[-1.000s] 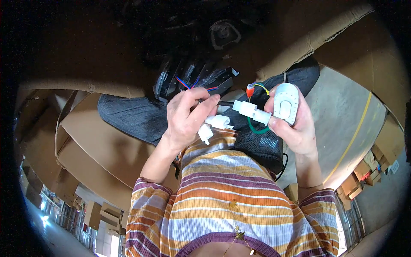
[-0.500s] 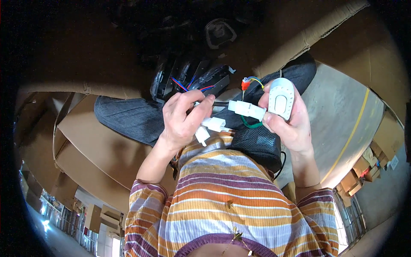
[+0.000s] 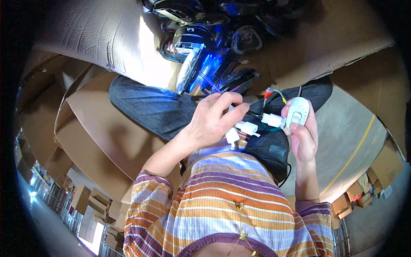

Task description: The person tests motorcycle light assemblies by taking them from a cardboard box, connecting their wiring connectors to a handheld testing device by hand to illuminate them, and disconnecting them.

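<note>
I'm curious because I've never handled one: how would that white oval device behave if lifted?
The white oval device is probably stiff: its shell shows no bending in the right hand. It is likely light, since that one hand seems to hold it easily. The thin coloured wires curving toward it look flexible, so they may trail or tug.

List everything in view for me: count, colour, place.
switch: one, white, right of centre
plugs: at least three, white, centre
connector: one, orange-red, above the plugs
wires: several, including red and yellow, near centre
parts: several, black, some lit blue, top centre
cardboard: several pieces, brown, ahead and both sides
floor: one, grey with yellow line, right
pouch: one, black mesh, near waist
trousers: one pair, dark, middle
striped top: one, multicoloured, lower centre
left hand: one, bare, holding wires
right hand: one, bare, holding switch
</note>
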The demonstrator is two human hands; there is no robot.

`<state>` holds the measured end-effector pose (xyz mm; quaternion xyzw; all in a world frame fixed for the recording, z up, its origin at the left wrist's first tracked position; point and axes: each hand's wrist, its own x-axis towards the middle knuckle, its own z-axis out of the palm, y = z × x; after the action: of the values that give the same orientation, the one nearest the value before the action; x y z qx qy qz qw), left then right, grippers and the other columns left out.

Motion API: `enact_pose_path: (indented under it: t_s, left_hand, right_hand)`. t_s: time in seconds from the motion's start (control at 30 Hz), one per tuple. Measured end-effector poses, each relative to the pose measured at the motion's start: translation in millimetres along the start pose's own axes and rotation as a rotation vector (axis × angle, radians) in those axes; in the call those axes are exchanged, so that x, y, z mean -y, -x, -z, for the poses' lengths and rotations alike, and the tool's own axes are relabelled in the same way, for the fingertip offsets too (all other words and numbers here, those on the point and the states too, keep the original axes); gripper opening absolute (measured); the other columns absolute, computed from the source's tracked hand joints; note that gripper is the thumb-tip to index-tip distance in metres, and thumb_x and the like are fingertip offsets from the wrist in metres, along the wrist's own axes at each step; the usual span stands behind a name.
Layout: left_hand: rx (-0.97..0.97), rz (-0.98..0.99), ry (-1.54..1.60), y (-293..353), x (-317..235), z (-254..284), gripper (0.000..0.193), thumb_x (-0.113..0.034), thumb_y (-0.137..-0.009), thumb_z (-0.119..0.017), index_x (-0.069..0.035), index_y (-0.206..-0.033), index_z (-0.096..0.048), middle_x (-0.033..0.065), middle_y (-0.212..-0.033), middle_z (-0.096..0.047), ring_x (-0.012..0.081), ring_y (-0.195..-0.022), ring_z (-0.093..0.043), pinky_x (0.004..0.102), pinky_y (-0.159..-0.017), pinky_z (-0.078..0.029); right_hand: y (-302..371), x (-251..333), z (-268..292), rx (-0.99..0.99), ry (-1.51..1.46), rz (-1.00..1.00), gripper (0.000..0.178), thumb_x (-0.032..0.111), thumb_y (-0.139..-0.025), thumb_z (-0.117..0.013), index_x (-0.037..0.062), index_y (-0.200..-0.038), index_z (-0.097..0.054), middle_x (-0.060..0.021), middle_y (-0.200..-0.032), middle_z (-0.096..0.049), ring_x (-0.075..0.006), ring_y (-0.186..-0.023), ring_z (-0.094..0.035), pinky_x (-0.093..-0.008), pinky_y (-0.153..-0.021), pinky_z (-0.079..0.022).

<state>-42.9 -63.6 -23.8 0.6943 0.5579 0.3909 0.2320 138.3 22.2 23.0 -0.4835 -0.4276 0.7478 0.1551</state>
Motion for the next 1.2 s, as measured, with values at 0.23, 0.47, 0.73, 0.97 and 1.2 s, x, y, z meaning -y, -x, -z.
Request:
enact_pose_path:
  t_s: [0.23, 0.47, 0.73, 0.97, 1.2]
  left_hand:
    - [0.056, 0.064, 0.001, -4.6, -7.9, -1.6, 0.025, -0.007, -0.059, -0.053, -0.001, -0.083, -0.048, 0.0072, -0.074, -0.045, 0.0196, -0.056, -0.048, 0.0270, -0.048, -0.040]
    - [-0.012, 0.152, 0.211, -9.8, -9.5, 19.0, 0.022, -0.021, -0.062, -0.057, -0.002, -0.073, -0.054, 0.0069, -0.070, -0.051, 0.0191, -0.061, -0.051, 0.0262, -0.051, -0.040]
    - [-0.801, 0.425, 0.998, -31.8, 1.2, 85.0, 0.040, -0.035, -0.083, -0.029, -0.001, -0.080, -0.050, 0.0131, -0.073, -0.052, 0.0179, -0.059, -0.047, 0.0323, -0.066, -0.037]
    - [-0.270, 0.436, 0.096, -61.5, 5.6, 67.5, 0.017, -0.014, -0.078, -0.046, -0.002, -0.072, -0.056, -0.0007, -0.054, -0.048, 0.0030, -0.048, -0.039, 0.0172, -0.041, -0.030]
    - [0.456, 0.433, -0.468, -39.4, 61.0, -6.2, 0.012, -0.012, -0.061, -0.051, -0.009, -0.071, -0.055, 0.0130, -0.059, -0.054, 0.0271, -0.056, -0.054, 0.0358, -0.051, -0.044]
  right_hand:
    - [-5.3, -7.3, -8.7, -0.031, 0.282, 0.159, 0.032, 0.022, -0.071, -0.041, -0.0006, -0.093, -0.038, -0.0060, -0.073, -0.047, -0.0078, -0.063, -0.042, -0.0167, -0.056, -0.033]
    - [1.7, 0.0, 17.4, -0.133, -0.182, 0.215, 0.037, 0.027, -0.074, -0.044, -0.0014, -0.098, -0.040, -0.0087, -0.084, -0.046, -0.0125, -0.073, -0.045, -0.0202, -0.053, -0.036]
    - [8.6, 17.3, 37.3, -0.142, 0.006, 0.327, 0.038, 0.019, -0.073, -0.049, -0.0039, -0.101, -0.039, -0.0089, -0.084, -0.047, -0.0112, -0.069, -0.044, -0.0191, -0.049, -0.036]
    - [19.7, 25.1, 35.3, -0.234, 0.337, 0.282, 0.035, 0.001, -0.060, -0.048, 0.0002, -0.094, -0.040, -0.0043, -0.083, -0.045, -0.0098, -0.075, -0.043, -0.0197, -0.068, -0.034]
    - [20.5, 15.3, 38.0, -0.283, 0.284, 0.308, 0.040, -0.004, -0.057, -0.046, 0.0004, -0.095, -0.036, -0.0053, -0.081, -0.046, -0.0090, -0.072, -0.044, -0.0196, -0.066, -0.036]
